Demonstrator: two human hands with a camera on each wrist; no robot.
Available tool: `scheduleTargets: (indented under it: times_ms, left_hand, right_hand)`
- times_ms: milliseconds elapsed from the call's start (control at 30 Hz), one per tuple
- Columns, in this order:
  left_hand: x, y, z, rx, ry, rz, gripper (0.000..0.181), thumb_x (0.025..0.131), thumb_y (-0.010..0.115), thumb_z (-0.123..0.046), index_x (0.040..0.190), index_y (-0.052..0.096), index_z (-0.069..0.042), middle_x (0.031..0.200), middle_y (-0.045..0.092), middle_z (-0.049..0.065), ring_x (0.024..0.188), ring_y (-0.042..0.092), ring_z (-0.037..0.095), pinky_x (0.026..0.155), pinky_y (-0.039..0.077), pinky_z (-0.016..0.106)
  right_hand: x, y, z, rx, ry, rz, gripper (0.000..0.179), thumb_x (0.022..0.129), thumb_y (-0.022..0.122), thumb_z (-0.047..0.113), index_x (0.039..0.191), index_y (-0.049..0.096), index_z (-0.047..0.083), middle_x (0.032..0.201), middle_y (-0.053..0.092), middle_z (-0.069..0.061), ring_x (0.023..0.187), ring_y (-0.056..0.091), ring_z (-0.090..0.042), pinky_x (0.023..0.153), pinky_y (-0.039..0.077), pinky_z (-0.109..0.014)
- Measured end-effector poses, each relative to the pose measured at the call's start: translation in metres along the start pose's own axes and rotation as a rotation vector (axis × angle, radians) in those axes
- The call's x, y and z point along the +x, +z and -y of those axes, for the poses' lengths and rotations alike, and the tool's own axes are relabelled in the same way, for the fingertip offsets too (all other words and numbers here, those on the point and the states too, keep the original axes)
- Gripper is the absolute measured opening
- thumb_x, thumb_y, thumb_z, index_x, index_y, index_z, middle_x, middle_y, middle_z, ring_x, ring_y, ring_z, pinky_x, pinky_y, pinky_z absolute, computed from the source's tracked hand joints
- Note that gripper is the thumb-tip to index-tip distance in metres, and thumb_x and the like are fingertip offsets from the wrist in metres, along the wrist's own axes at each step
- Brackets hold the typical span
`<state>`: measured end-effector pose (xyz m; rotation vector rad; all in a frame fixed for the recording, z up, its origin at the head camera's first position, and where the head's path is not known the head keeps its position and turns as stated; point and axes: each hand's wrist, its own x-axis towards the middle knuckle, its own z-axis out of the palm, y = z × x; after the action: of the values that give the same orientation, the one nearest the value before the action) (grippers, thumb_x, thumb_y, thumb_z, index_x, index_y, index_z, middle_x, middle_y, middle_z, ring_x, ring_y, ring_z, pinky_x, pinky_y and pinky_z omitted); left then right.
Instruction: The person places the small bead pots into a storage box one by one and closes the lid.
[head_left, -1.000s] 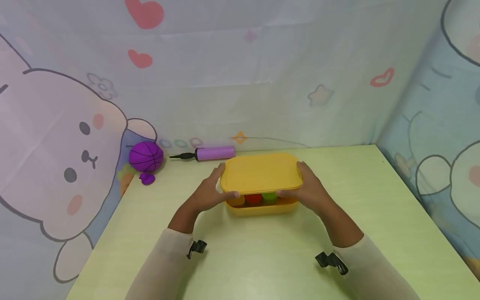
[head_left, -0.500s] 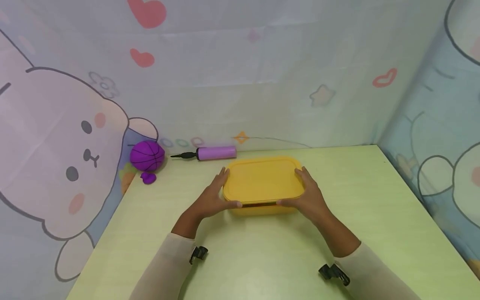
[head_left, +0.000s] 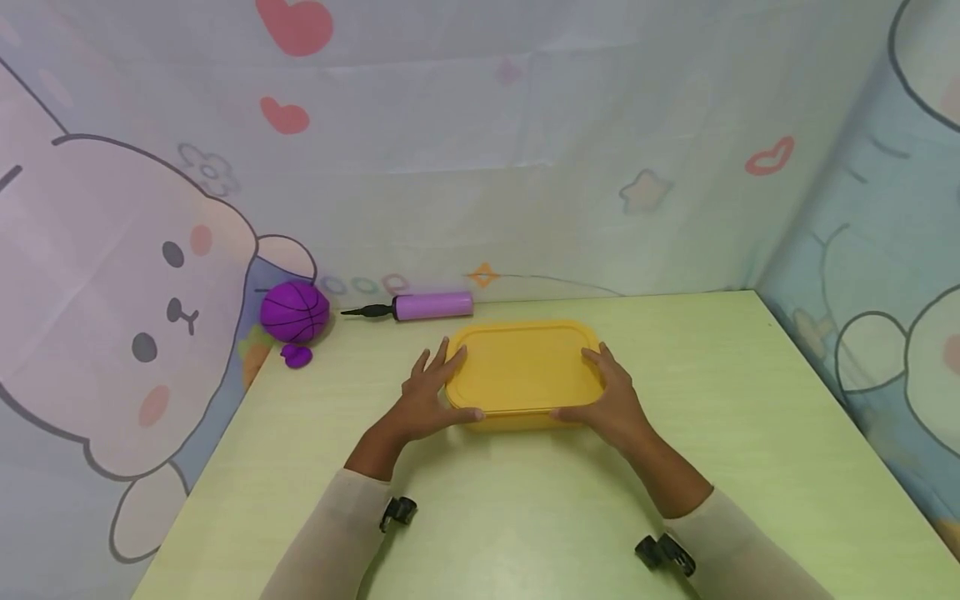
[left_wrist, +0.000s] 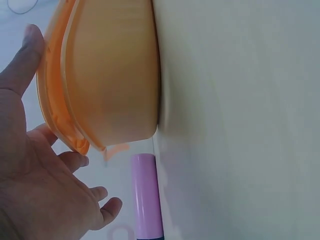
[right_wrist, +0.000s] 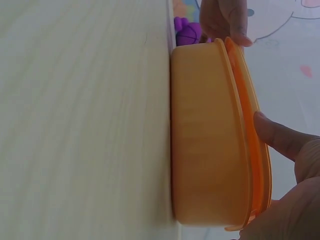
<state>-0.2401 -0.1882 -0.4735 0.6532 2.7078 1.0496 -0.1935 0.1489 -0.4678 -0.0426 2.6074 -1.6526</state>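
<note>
A yellow lid (head_left: 525, 367) lies over a yellow plastic box (head_left: 517, 422) on the table. In the right wrist view, a narrow gap shows between the lid (right_wrist: 251, 145) and the box (right_wrist: 205, 135). My left hand (head_left: 423, 400) holds the lid's left end, thumb on the near edge and fingers spread along the side. At the other end, my right hand (head_left: 617, 402) grips the lid likewise, its thumb (right_wrist: 280, 136) on the rim. The left wrist view has some fingers of the left hand (left_wrist: 45, 175) off the lid. The box's contents are hidden.
A purple ball (head_left: 295, 312) and a small purple duck (head_left: 297, 357) sit at the table's back left. Between them and the box, along the wall, lies a purple hand pump (head_left: 431, 306) with a black nozzle. A printed cloth (head_left: 465, 167) hangs behind the pale table (head_left: 525, 517).
Both hands have lowered the lid onto the box, covering the coloured things that showed inside. Its near edge has come down to the box rim, and the left fingers have spread.
</note>
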Motion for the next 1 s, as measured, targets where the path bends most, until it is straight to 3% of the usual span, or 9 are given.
scheduleTargets:
  times_ms: [467, 800, 1000]
  left_hand:
    - [-0.001, 0.005, 0.0, 0.032, -0.03, 0.017, 0.117, 0.089, 0.077, -0.074, 0.177, 0.012, -0.033, 0.186, -0.01, 0.004, 0.168, -0.016, 0.053, 0.121, 0.002, 0.09]
    - [0.001, 0.008, 0.003, 0.004, -0.087, 0.027, 0.141, 0.086, 0.081, -0.07, 0.176, -0.009, -0.011, 0.186, -0.003, 0.009, 0.172, -0.012, 0.044, 0.127, 0.0, 0.084]
    - [0.002, 0.009, 0.003, 0.002, -0.099, 0.047, 0.143, 0.085, 0.08, -0.073, 0.175, -0.01, -0.009, 0.186, -0.007, 0.01, 0.171, -0.012, 0.044, 0.126, 0.0, 0.084]
  right_hand:
    - [0.004, 0.002, -0.008, -0.022, -0.02, 0.026, 0.119, 0.081, 0.1, 0.027, 0.173, 0.027, 0.005, 0.185, -0.005, -0.016, 0.169, -0.001, -0.053, 0.131, 0.017, -0.075]
    - [0.004, 0.001, -0.008, -0.077, -0.022, 0.053, 0.122, 0.082, 0.099, 0.032, 0.172, 0.023, -0.004, 0.184, -0.005, -0.021, 0.168, -0.001, -0.055, 0.131, 0.018, -0.075]
    - [0.004, -0.002, -0.011, -0.091, -0.02, 0.07, 0.125, 0.083, 0.098, 0.035, 0.172, 0.02, -0.005, 0.184, -0.006, -0.022, 0.168, -0.002, -0.056, 0.131, 0.019, -0.074]
